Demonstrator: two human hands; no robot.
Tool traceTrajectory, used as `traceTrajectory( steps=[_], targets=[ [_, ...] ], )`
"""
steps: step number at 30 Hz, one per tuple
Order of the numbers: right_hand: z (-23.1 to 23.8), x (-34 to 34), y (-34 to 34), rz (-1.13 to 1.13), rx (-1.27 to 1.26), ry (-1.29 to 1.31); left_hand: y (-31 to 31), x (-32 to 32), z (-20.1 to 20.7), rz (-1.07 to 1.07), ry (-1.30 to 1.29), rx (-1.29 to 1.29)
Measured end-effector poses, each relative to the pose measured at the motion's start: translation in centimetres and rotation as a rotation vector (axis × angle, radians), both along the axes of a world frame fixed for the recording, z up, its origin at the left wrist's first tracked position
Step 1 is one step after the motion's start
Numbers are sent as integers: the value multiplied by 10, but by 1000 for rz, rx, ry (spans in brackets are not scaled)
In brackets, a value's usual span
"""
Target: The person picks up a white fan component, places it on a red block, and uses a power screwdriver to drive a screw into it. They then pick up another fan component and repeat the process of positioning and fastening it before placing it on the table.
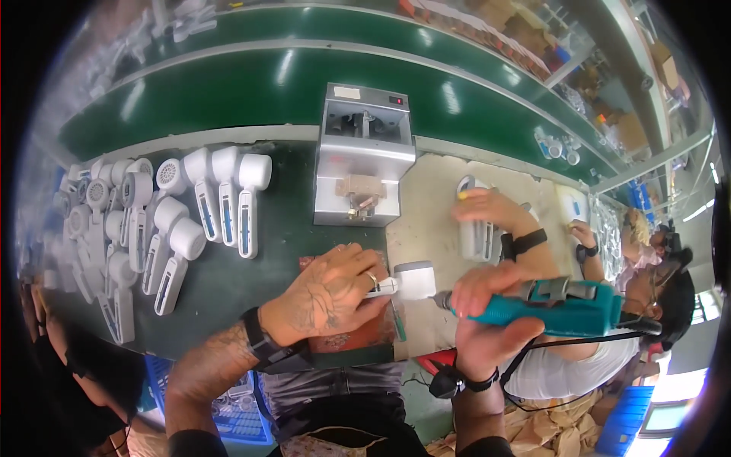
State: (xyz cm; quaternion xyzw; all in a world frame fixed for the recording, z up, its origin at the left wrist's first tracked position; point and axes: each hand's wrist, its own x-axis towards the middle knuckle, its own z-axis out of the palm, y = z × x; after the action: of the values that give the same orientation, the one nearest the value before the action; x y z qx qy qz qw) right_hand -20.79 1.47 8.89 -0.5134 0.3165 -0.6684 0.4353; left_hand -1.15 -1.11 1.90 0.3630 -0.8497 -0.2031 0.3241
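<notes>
My left hand [331, 293] is closed round the handle of a white shower head [415, 280], whose round head points right. It lies at the table's front edge, over a reddish-brown pad [354, 339]. In my right hand [491, 316] is a teal electric screwdriver [544, 311], held almost level. Its tip points left and is close beside the shower head; I cannot tell whether they touch. Beyond my hands stands a grey metal screw feeder [364, 164]. Several more white shower heads [247, 206], with blue strips in their handles, lie on the left.
At my right sits a co-worker, whose hand [487, 209] is at another shower head [474, 240] on brown paper [434, 183]. A green conveyor belt [228, 84] runs behind the table. Under the table's left side is a blue basket [247, 426]. A cord hangs from the screwdriver.
</notes>
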Motion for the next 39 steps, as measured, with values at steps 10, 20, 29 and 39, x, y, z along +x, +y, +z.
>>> traceTrajectory(
  steps=[10,20,29,39],
  targets=[
    [-4,42,-24,97,27,88,0,5,-16,24,73,-125],
    [-10,72,-89,140,-47,99,-9,18,-17,145,45,-84],
    [-37,83,-119,183,-117,182,-1,20,-19,69,-3,-12],
    [-24,45,-70,167,33,156,-5,16,-22,133,52,-44]
  ],
)
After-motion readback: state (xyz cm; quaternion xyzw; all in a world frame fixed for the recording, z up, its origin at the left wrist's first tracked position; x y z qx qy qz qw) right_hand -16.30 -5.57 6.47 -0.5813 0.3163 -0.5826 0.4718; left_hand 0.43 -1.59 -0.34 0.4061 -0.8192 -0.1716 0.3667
